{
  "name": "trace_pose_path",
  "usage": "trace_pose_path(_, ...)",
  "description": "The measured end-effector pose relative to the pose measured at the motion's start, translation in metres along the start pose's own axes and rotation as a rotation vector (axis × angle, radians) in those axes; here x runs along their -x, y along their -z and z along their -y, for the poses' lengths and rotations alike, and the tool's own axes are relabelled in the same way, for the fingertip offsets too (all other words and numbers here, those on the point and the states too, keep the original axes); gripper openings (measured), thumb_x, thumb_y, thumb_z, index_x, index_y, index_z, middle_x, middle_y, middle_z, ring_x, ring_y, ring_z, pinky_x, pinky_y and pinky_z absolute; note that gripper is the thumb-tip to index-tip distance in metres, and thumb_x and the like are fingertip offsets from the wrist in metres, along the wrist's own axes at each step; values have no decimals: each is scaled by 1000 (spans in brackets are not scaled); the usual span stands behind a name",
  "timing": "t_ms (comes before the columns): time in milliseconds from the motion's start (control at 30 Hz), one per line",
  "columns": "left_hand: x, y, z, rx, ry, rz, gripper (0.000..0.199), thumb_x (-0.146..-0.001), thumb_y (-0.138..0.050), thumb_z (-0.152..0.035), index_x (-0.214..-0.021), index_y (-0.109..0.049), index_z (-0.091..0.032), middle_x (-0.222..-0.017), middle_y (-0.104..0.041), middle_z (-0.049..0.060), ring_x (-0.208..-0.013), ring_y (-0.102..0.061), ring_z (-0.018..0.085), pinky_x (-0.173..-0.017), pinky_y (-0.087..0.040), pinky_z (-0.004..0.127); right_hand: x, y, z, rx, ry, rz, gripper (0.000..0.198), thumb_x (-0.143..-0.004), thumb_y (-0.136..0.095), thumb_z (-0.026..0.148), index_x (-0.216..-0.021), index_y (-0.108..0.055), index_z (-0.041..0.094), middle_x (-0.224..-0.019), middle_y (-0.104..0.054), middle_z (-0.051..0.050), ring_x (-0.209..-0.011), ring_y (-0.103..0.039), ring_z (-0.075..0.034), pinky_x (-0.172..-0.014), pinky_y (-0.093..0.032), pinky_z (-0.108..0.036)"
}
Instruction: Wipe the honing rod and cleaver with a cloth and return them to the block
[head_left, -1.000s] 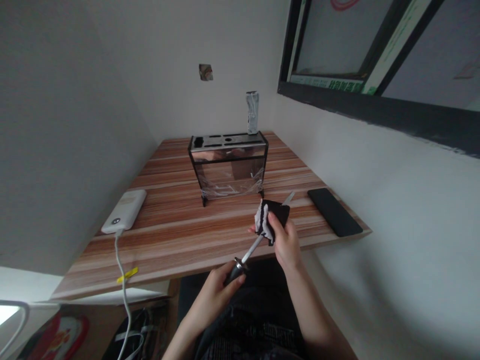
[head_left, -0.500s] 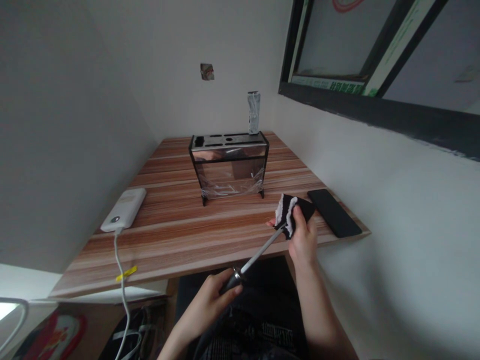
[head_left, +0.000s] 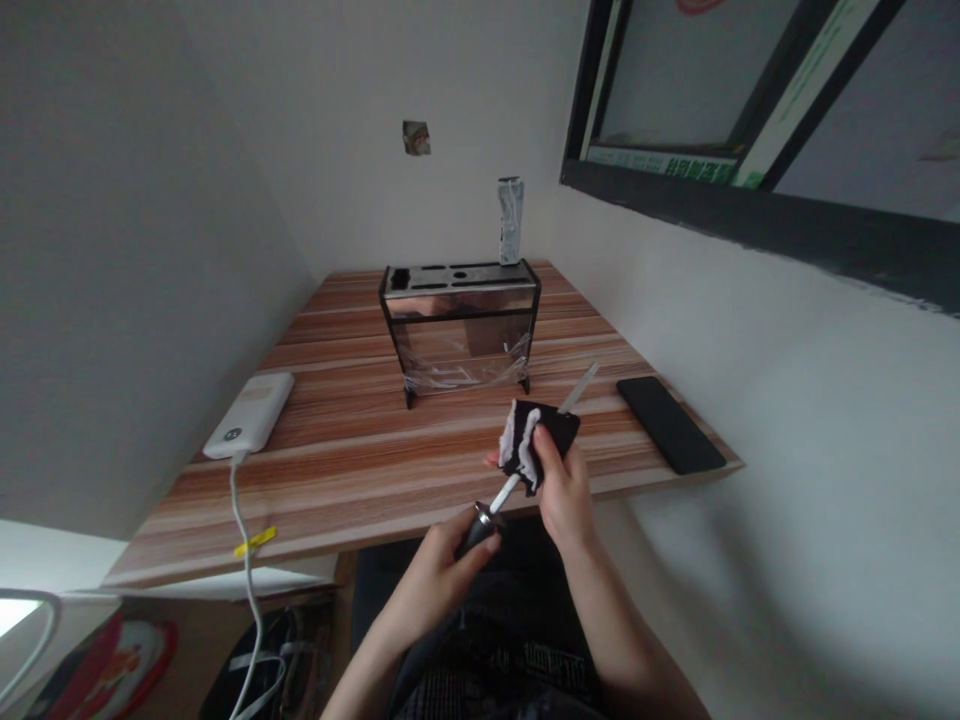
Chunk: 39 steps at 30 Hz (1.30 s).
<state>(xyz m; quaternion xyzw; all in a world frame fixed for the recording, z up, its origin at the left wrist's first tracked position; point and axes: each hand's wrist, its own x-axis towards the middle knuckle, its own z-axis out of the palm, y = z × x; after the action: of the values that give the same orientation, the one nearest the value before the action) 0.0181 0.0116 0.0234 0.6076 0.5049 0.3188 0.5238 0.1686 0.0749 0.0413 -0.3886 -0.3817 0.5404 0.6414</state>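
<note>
My left hand is closed round the black handle of a sharpening steel, just below its metal collar. The steel's rod slants up and to the right, and its tip shows past the far side of a folded black cloth with ragged white edges. Wrapped about the rod, that cloth is gripped in my right hand, thumb on top. Behind both hands a knife block with a slotted metal top and clear front stands on the wooden table. A plastic-wrapped upright piece sticks up from its right end.
A black phone lies near the table's right edge. At the left is a white power bank with a white cable running over the front edge, past a yellow strip. Walls border the table, with a dark-framed window at upper right.
My right hand has slid the cloth down the rod toward the handle, moving left and nearer. The rod's tip now shows beyond the cloth. My left hand has shifted slightly up and right.
</note>
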Motion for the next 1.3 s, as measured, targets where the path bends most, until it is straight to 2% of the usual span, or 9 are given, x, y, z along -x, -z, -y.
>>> trace_pose_path(133, -8, -3, -1, 48, -13, -81, 33, -86, -55, -43, -90, -63, -12, -69, -53, -1, -65, -44, 13, -58, -34, 20, 8, -6, 3, 212, -19, 253, 34, -85, -60, 49, -90, -73, 18, -79, -76, -8, -78, -73, -23, -75, -59, -32)
trace_pose_path(233, -12, -2, -2, 82, -25, -116, 32, -86, -55, -43, -91, -62, -12, -62, -48, -3, -57, -40, 11, -53, -32, 19, 9, -8, 5, 246, -47, 439, 34, -86, -60, 45, -99, -72, 17, -90, -76, -9, -87, -72, -23, -79, -57, -31)
trace_pose_path(400, -13, -1, -3, 74, -21, -135, 32, -86, -55, -43, -91, -62, -13, -55, -44, -6, -50, -37, 10, -49, -31, 19, 9, -8, 1, 214, -87, 520, 31, -85, -63, 41, -105, -70, 18, -93, -76, -7, -89, -72, -22, -83, -56, -33)
trace_pose_path(533, -12, -1, -2, 43, -19, -129, 33, -84, -56, -44, -90, -64, -12, -57, -50, -4, -52, -43, 11, -51, -34, 20, 8, -6, -3, 189, -103, 492, 30, -82, -68, 41, -100, -71, 18, -92, -75, -7, -86, -72, -23, -80, -57, -34)
trace_pose_path(700, -12, -3, 6, 1, -57, -158, 32, -87, -55, -41, -97, -65, -12, -77, -63, 1, -71, -52, 16, -66, -39, 22, 10, -6, -7, 166, -129, 422, 31, -82, -67, 44, -96, -71, 17, -88, -76, -8, -83, -73, -23, -78, -58, -33)
trace_pose_path(933, -4, -3, 22, -50, -15, -94, 34, -89, -53, -44, -94, -63, -13, -74, -56, -1, -70, -46, 14, -63, -34, 21, 7, -3, 0, 137, -108, 264, 36, -82, -65, 50, -91, -69, 15, -78, -75, -8, -71, -73, -22, -67, -60, -31)
trace_pose_path(1300, 15, 0, 31, -73, 32, 47, 32, -91, -51, -44, -90, -61, -13, -78, -56, 1, -74, -47, 14, -66, -35, 22, -16, 24, -1, 18, 41, -3, 33, -81, -65, 48, -88, -68, 15, -69, -74, -4, -61, -72, -21, -68, -61, -35)
